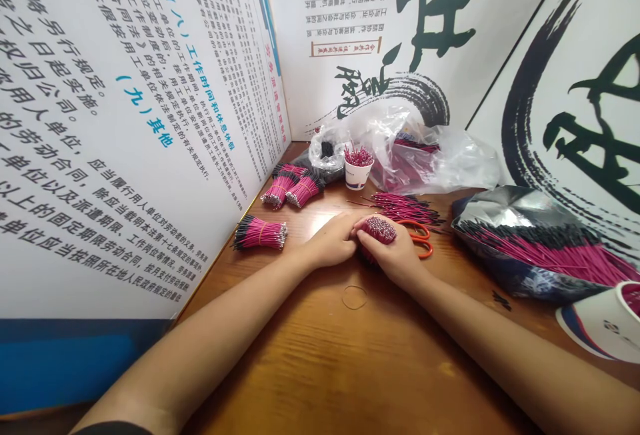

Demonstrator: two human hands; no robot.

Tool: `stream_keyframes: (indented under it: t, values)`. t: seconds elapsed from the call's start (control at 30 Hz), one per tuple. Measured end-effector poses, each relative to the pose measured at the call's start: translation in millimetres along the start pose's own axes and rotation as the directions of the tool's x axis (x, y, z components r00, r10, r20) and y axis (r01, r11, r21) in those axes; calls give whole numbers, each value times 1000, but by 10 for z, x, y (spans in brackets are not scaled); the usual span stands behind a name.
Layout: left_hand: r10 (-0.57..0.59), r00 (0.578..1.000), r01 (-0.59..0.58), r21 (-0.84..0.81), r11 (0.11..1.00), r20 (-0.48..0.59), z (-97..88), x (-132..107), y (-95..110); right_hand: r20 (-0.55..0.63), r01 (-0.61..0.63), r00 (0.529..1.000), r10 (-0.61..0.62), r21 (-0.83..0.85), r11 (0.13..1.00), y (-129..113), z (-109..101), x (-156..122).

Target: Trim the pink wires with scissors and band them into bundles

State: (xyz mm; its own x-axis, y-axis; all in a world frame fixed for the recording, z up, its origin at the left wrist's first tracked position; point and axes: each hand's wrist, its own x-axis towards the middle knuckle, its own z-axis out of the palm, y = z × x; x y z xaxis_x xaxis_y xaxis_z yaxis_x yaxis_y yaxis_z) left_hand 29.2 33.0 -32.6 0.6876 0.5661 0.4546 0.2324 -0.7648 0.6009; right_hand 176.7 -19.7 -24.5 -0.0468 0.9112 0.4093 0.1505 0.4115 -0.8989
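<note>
We find the right hand (393,256) over the wooden table (350,361), fingers clamped round a bundle of pink wires (379,229). The left hand (330,241) lies against it, fingers together; any grip is unclear. Strands look light, springy, slippery: best held mid-bundle, sparing the bare ends.

Bare left forearm (200,335) and bare right forearm (500,348) reach in from lower corners of view, converging at centre. Left hand (327,241) palm down, fingers angled toward right hand, just touching it. Right hand (385,255) turned inward, fingers curled tight, gripping. Dark sleeve edge (113,428) at bottom of left arm.
</note>
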Motion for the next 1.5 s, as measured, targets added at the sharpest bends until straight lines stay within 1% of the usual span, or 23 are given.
stream_keyframes:
  t: [0.1, 0.23, 0.37, 0.43, 0.57, 0.7, 0.8, 0.97, 1.1, 1.2, 1.3, 1.4, 1.5]
  values:
    - [5, 1000, -6, 35, 999, 10, 4, 1, 20, 2, -9, 1000, 9, 9, 1000, 1, 1, 2]
    - [13, 1000, -14, 31, 999, 10, -7, 7, 62, 14, -30, 999, 30, 32, 999, 9, 5, 3]
    - [-40, 998, 41, -12, 999, 46, -37, -5, 107, 1, -24, 1000, 24, 69, 997, 12, 3, -4]
    - [-51, 996, 54, -40, 998, 67, -51, -19, 127, -22, -22, 999, 24, 100, 995, 11, -4, -7]
    - [-26, 994, 35, -85, 996, 106, -59, -33, 188, -94, -34, 994, 48, 143, 989, 17, -17, -4]
    - [-90, 986, 100, -66, 993, 140, -10, -31, 276, -144, -49, 987, 75, 171, 984, 9, -7, -2]
    - [-122, 987, 132, -89, 987, 107, 64, -42, 305, -168, -38, 983, 68, 179, 983, -26, 5, -16]
    - [-58, 998, 54, -251, 967, -9, 168, -73, 291, -179, 44, 984, -24, 110, 993, -124, 15, -56]
    - [-65, 994, 36, -304, 952, -86, 184, -75, 295, -184, 76, 981, -57, 96, 993, -188, 37, -75]
    - [-81, 989, 42, -296, 954, -123, 180, -69, 305, -201, 93, 977, -77, 72, 993, -211, 52, -81]
    - [-105, 987, 66, -281, 957, -125, 173, -69, 317, -191, 88, 979, -72, 78, 993, -208, 53, -81]
    - [-146, 982, 116, -223, 968, -119, 152, -70, 336, -173, 53, 985, -26, 153, 987, -172, 48, -76]
    - [-171, 979, 157, -120, 980, -115, 121, -65, 352, -178, 18, 984, 25, 237, 971, -108, 51, -63]
